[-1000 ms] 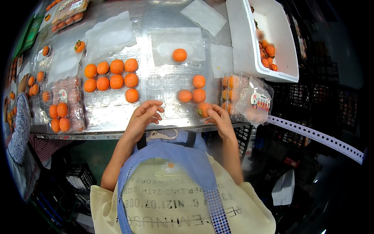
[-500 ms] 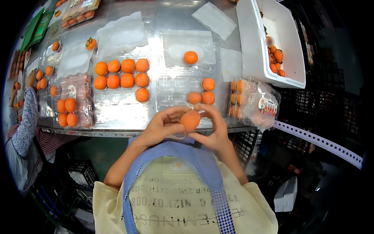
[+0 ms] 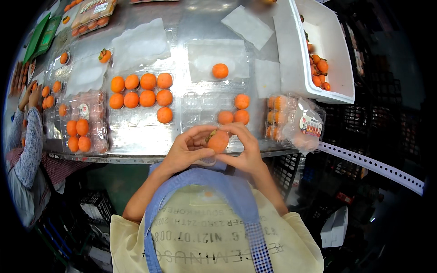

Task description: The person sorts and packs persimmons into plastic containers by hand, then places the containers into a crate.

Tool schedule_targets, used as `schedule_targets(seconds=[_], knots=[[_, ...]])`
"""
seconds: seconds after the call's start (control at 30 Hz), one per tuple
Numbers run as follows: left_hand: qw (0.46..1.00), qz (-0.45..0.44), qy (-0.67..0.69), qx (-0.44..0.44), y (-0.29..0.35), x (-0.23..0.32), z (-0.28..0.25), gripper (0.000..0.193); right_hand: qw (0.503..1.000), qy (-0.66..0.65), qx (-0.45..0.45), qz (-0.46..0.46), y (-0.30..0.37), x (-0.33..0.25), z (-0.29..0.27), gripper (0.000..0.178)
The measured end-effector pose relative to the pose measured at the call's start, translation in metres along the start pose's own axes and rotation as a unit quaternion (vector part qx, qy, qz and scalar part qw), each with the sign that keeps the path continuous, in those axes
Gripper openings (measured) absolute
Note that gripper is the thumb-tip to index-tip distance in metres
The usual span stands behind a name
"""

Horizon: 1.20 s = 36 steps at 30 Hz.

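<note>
Left hand point(image 3: 181, 150) and right hand point(image 3: 248, 154), fingers point(image 3: 198, 131) curled, hold a persimmon point(image 3: 218, 142).

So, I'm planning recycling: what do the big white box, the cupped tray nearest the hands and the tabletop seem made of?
White box: probably foam, matte; thick, opaque walls.
Cupped tray: clear, glossy plastic, likely; see-through moulded cups, bright highlights.
Tabletop: apparently metal, perhaps stainless steel, semi-polished; silver-grey with soft reflections.

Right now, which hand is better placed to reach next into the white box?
Right, probably: the right hand is nearer the box than the left hand. Both hold one fruit, so the left should keep it.
</note>
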State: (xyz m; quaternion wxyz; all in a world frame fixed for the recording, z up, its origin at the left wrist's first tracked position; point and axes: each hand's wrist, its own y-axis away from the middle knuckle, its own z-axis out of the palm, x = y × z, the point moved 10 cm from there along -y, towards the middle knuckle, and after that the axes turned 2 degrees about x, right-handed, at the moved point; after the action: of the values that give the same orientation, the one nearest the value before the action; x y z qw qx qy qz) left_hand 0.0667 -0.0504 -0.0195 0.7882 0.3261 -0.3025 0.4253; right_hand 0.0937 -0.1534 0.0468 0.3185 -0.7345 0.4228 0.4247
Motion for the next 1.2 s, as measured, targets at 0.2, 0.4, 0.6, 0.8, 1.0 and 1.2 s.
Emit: schedule_targets(seconds=[0.2,0.4,0.6,0.8,1.0,1.2], knots=[[1.000,-0.011,-0.026,0.010,-0.004,-0.002,-0.001,0.042,0.961,-0.137,0.237,0.024,-0.007,0.055,-0.122,0.036],[0.995,-0.013,-0.076,0.068,0.001,-0.011,-0.025,0.030,0.920,-0.205,0.325,0.079,-0.025,0.073,-0.179,0.050],[0.990,-0.005,-0.070,0.125,0.007,-0.015,-0.035,0.021,0.947,0.287,0.058,0.131,0.005,0.110,-0.066,0.048],[0.984,-0.017,-0.062,0.169,0.018,-0.026,-0.031,0.020,0.922,0.370,0.004,0.117,0.009,0.106,-0.043,0.050],[0.977,-0.031,-0.051,0.206,0.027,-0.040,-0.024,0.020,0.935,0.348,0.017,0.059,0.011,0.110,-0.043,0.048],[0.971,-0.022,-0.048,0.234,0.031,-0.048,-0.016,0.020,0.950,0.303,0.058,0.041,0.017,0.111,-0.050,0.048]])
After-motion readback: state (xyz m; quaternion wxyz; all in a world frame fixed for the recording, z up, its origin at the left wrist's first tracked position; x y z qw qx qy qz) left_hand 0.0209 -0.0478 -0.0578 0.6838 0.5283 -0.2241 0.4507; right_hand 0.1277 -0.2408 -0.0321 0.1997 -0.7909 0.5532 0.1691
